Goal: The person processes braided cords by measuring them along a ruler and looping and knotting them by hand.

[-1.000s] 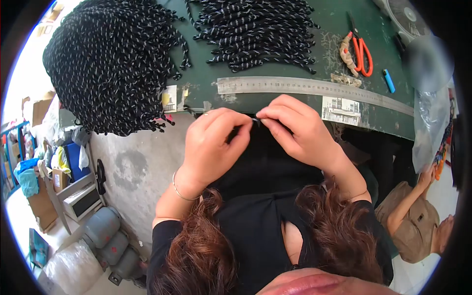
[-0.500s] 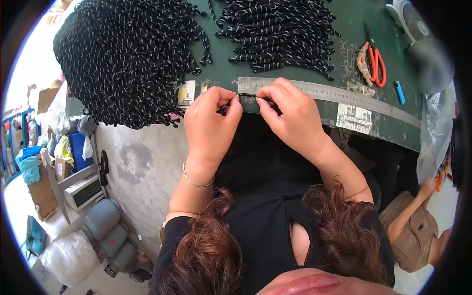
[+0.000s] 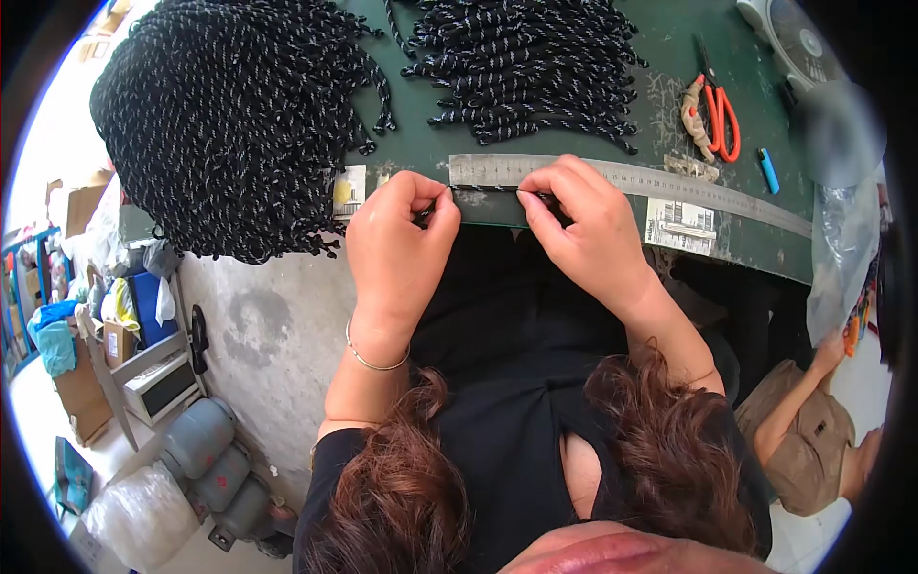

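Note:
A thin black cord with white flecks [image 3: 486,188] runs straight between my two hands along the near edge of a metal ruler [image 3: 626,177]. My left hand [image 3: 404,244] pinches the cord close to the ruler's left end. Farther right, my right hand [image 3: 588,215] pinches the same cord, its fingertips overlapping the ruler's edge. The parts of the cord inside both hands are hidden by the fingers. Beyond the ruler lies a row of similar knotted cords [image 3: 531,72], and left of my left hand a big heap of them [image 3: 225,124] hangs over the table edge.
On the green table [image 3: 660,33] at right lie orange-handled scissors [image 3: 724,122], a blue pen or marker [image 3: 769,170] and a printed label [image 3: 681,225]. A fan [image 3: 798,40] stands at the far right. Another person's arm [image 3: 798,397] shows at lower right.
My right hand has slid right along the ruler, away from my left hand, so a longer stretch of cord shows between them. The whole view has shifted slightly.

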A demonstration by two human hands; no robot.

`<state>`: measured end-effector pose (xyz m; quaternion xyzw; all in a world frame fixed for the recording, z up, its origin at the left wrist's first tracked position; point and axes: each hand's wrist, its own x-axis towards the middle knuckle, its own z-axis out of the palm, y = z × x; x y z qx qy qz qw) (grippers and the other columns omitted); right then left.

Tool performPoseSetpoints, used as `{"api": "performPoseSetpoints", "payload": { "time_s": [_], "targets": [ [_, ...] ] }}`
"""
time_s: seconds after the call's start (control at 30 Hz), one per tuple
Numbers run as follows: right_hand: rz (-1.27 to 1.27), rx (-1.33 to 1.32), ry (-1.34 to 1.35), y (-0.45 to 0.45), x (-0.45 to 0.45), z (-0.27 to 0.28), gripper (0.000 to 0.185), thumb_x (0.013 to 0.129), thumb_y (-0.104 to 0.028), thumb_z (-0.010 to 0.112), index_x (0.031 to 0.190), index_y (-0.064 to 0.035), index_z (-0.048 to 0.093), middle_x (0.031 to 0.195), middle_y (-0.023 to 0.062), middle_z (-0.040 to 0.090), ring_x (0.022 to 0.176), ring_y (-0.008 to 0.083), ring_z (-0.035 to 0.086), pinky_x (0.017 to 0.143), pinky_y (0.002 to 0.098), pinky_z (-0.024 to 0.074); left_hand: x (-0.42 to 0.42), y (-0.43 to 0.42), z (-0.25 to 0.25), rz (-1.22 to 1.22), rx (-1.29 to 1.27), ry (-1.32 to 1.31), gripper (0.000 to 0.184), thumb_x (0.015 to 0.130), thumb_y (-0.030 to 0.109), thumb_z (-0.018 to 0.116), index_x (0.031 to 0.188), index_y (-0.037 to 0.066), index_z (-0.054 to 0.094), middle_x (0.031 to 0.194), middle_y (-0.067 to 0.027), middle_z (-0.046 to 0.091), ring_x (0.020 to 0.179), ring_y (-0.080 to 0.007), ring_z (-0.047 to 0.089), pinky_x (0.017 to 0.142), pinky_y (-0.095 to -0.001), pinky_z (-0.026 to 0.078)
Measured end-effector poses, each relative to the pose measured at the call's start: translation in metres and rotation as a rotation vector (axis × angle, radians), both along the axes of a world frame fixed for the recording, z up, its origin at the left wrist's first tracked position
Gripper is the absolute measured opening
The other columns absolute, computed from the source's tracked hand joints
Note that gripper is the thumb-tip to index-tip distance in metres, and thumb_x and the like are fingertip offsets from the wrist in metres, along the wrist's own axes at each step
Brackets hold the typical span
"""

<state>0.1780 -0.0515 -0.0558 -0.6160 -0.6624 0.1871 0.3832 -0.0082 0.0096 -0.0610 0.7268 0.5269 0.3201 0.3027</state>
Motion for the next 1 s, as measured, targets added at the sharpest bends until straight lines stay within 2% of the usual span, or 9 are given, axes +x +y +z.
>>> {"api": "performPoseSetpoints", "payload": {
  "time_s": [0.37, 0.47, 0.5, 0.63, 0.73, 0.77, 0.87, 0.93, 1.0],
  "targets": [
    [-0.013, -0.011, 0.031, 0.000, 0.001, -0.001, 0.009, 0.079, -0.002, 0.066, 0.086, -0.0014, 0.060, 0.080, 0.0096, 0.057, 0.065, 0.0251, 0.058, 0.058, 0.0345, 0.0472, -0.001, 0.000, -0.001, -0.001, 0.017, 0.005, 0.008, 0.077, 0.008, 0.069, 0.076, 0.005, 0.062, 0.069, -0.0068, 0.063, 0.062, -0.0220, 0.062, 0.057, -0.0317, 0.048],
    [0.002, -0.017, 0.004, 0.000, 0.001, -0.001, 0.010, 0.079, -0.002, 0.066, 0.086, -0.0013, 0.059, 0.080, 0.0097, 0.056, 0.065, 0.0256, 0.058, 0.058, 0.0348, 0.0473, -0.001, -0.001, 0.002, -0.018, 0.018, 0.040, 0.006, 0.079, 0.002, 0.069, 0.080, -0.001, 0.064, 0.072, -0.0050, 0.066, 0.062, -0.0076, 0.059, 0.061, -0.0224, 0.048],
    [0.012, -0.011, -0.007, 0.000, 0.002, -0.001, 0.010, 0.079, -0.002, 0.066, 0.087, -0.0013, 0.059, 0.080, 0.0097, 0.056, 0.065, 0.0258, 0.058, 0.058, 0.0350, 0.0474, -0.001, -0.001, 0.002, -0.018, 0.019, 0.040, 0.006, 0.079, 0.002, 0.069, 0.080, -0.001, 0.064, 0.072, -0.0050, 0.066, 0.062, -0.0076, 0.059, 0.061, -0.0224, 0.048],
    [0.033, 0.017, -0.042, 0.000, 0.003, -0.001, 0.011, 0.079, -0.003, 0.065, 0.087, -0.0017, 0.059, 0.082, 0.0100, 0.056, 0.066, 0.0271, 0.059, 0.059, 0.0360, 0.0478, 0.000, -0.001, 0.005, -0.025, 0.052, 0.072, 0.008, 0.079, 0.004, 0.069, 0.081, -0.001, 0.063, 0.072, -0.0065, 0.066, 0.062, -0.0122, 0.061, 0.061, -0.0248, 0.049],
    [0.043, 0.019, -0.058, 0.000, 0.003, -0.001, 0.009, 0.081, -0.004, 0.065, 0.087, -0.0022, 0.059, 0.082, 0.0103, 0.056, 0.067, 0.0275, 0.058, 0.059, 0.0357, 0.0474, 0.001, -0.004, 0.012, -0.061, 0.066, 0.172, 0.007, 0.080, 0.006, 0.065, 0.083, 0.005, 0.059, 0.074, -0.0093, 0.062, 0.068, -0.0268, 0.062, 0.061, -0.0366, 0.048],
    [0.047, 0.010, -0.066, 0.001, 0.003, -0.001, 0.008, 0.082, -0.005, 0.064, 0.087, -0.0025, 0.059, 0.081, 0.0105, 0.056, 0.068, 0.0273, 0.058, 0.059, 0.0350, 0.0469, 0.000, -0.004, 0.012, -0.073, 0.075, 0.167, 0.007, 0.080, 0.006, 0.065, 0.083, 0.005, 0.059, 0.074, -0.0093, 0.062, 0.068, -0.0268, 0.062, 0.061, -0.0366, 0.048],
    [0.051, 0.014, -0.044, -0.002, 0.008, -0.001, 0.008, 0.083, -0.008, 0.064, 0.087, -0.0033, 0.059, 0.081, 0.0113, 0.055, 0.071, 0.0285, 0.058, 0.061, 0.0353, 0.0464, -0.001, 0.004, 0.015, -0.243, 0.354, 0.346, 0.006, 0.082, 0.003, 0.061, 0.086, 0.005, 0.057, 0.081, -0.0121, 0.060, 0.075, -0.0325, 0.058, 0.067, -0.0414, 0.046],
    [0.120, 0.031, 0.064, -0.007, 0.015, -0.003, 0.009, 0.084, -0.010, 0.064, 0.087, -0.0039, 0.059, 0.081, 0.0112, 0.054, 0.074, 0.0288, 0.058, 0.064, 0.0366, 0.0464, 0.001, 0.004, 0.024, -0.291, 0.334, 0.346, 0.004, 0.082, 0.002, 0.058, 0.085, 0.003, 0.055, 0.085, -0.0144, 0.056, 0.080, -0.0367, 0.053, 0.071, -0.0439, 0.043],
    [0.188, -0.049, 0.226, -0.015, 0.024, 0.007, 0.011, 0.086, -0.012, 0.064, 0.089, -0.0038, 0.059, 0.083, 0.0097, 0.055, 0.077, 0.0254, 0.058, 0.067, 0.0351, 0.0461, 0.001, 0.002, 0.033, -0.372, 0.221, 0.211, 0.004, 0.084, 0.002, 0.057, 0.083, 0.001, 0.053, 0.085, -0.0134, 0.056, 0.081, -0.0319, 0.055, 0.074, -0.0394, 0.044]
  ]
}}
